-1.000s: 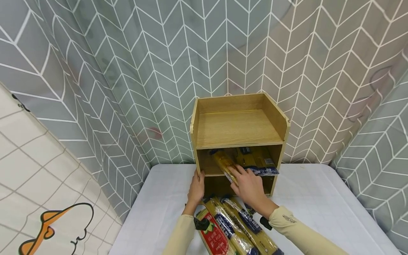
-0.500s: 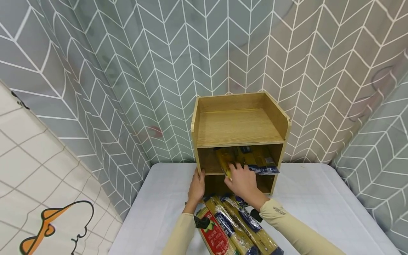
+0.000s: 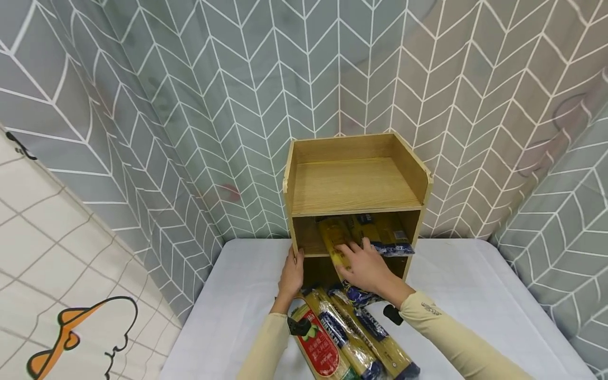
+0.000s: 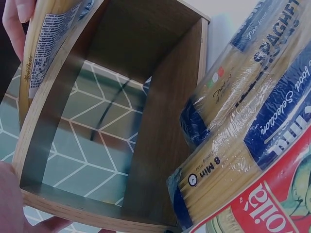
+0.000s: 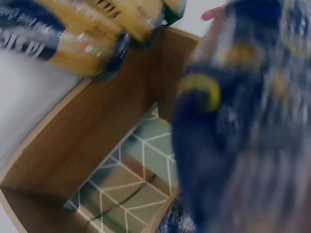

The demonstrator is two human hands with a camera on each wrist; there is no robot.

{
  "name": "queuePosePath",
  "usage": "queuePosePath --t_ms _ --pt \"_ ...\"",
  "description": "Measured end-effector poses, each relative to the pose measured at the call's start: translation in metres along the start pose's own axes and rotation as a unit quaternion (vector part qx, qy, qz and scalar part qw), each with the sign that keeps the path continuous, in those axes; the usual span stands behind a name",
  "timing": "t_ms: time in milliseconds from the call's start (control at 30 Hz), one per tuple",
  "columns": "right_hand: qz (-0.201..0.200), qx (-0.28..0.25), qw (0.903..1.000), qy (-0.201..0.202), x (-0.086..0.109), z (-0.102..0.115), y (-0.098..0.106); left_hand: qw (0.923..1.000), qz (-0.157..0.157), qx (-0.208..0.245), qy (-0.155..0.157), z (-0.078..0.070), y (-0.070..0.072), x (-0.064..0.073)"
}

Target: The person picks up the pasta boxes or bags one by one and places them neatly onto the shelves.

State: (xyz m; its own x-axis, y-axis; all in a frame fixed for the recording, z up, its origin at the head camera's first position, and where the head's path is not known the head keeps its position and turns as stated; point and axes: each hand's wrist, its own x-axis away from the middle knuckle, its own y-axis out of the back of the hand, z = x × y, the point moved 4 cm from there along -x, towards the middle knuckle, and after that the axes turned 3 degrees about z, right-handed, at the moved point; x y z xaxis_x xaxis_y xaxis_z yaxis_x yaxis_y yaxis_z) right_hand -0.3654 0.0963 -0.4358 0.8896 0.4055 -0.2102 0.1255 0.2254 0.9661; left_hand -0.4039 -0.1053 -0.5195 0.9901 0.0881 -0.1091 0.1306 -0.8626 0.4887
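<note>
Far end of pasta packet (image 3: 335,234) shifted rightward since a second ago: wooden shelf unit (image 3: 356,184), one, said packet on middle level, jutting out front; right hand (image 3: 367,269), fingers grasping packet; left hand (image 3: 291,274), fingers gripping unit's side edge.

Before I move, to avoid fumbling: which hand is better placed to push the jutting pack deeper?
Probably the right hand: it grips the pack; the left hand holds the wooden shelf by its side.

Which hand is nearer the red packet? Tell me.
Left. The left hand, gripping the shelf by its side, is just beyond the red packet; the right hand is farther off, holding a pasta bag.
</note>
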Motion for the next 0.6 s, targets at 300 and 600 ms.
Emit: queuePosePath --t_ms 300,600 --pt "-0.003 0.003 0.999 0.044 0.006 0.0 -0.003 0.9999 0.004 0.011 -0.013 0.0 -0.002 0.005" --pt "0.007 0.013 0.9999 0.0 -0.004 -0.001 -0.007 0.9997 -0.007 0.013 -0.017 -0.002 -0.001 0.002"
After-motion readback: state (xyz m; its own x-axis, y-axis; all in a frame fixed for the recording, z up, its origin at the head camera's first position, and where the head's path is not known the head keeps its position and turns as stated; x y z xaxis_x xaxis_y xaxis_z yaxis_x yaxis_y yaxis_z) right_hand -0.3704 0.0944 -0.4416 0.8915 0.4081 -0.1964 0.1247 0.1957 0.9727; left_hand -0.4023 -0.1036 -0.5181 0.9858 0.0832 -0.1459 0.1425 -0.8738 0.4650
